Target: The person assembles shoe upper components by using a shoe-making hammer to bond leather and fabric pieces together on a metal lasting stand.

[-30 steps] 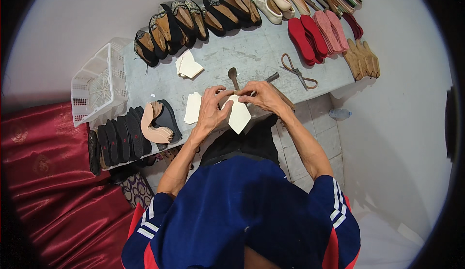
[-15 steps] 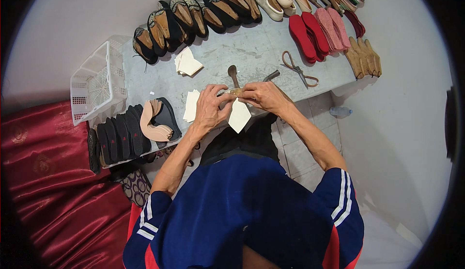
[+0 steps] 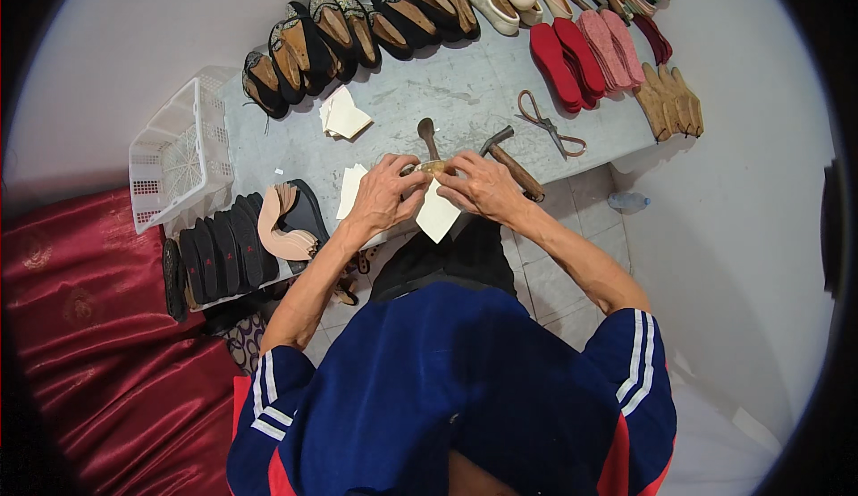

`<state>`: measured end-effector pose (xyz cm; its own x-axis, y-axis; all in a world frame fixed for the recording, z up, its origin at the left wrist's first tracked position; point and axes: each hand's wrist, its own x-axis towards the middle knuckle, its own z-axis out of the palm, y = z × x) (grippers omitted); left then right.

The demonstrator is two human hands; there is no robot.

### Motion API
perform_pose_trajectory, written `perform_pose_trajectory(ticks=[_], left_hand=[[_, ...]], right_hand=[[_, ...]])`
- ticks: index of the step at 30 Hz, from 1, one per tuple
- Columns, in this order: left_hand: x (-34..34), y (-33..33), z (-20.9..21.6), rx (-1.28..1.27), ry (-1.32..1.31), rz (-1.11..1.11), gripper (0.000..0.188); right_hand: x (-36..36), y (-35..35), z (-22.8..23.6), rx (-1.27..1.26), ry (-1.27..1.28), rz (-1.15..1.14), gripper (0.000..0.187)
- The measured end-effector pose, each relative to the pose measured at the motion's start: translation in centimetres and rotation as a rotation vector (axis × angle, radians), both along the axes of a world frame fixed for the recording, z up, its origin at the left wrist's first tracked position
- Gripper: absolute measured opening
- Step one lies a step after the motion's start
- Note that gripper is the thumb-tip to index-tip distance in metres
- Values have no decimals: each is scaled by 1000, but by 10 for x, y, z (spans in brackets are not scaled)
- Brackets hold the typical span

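Over the table's front edge, my left hand and my right hand pinch the top of a cream-white pointed piece between them. Its lower tip hangs down above my lap. A small tan and whitish part shows at the fingertips; what it is I cannot make out. Just beyond stands a dark tool with a rounded, spoon-like end. To the right of my right hand lies a hammer with a wooden handle. More cream-white pieces lie beside my left hand.
Black patterned shoes line the table's back, with white shoes beside them. Scissors, red insoles and wooden shoe lasts are right. A white basket and black soles stand left. A bottle lies on the floor.
My right hand has turned and drawn slightly inward, showing more of the hammer. Both hands still hold the white piece, which has shifted slightly left and up.
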<state>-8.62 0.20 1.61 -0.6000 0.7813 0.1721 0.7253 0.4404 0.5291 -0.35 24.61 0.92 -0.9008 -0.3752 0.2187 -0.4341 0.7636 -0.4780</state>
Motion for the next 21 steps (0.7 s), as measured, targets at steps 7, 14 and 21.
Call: perform_pose_trajectory(ticks=[7,14,21], left_hand=[[14,1,-9,99,-41,86,20],[43,18,-16,181,8,299,22],[46,16,-18,151,32,341,22]], right_hand=[[12,42,-62,-193,51,-315,42],[29,65,-137,37,-302,-751,50],[42,5,-7,-561,-327,-793,53]])
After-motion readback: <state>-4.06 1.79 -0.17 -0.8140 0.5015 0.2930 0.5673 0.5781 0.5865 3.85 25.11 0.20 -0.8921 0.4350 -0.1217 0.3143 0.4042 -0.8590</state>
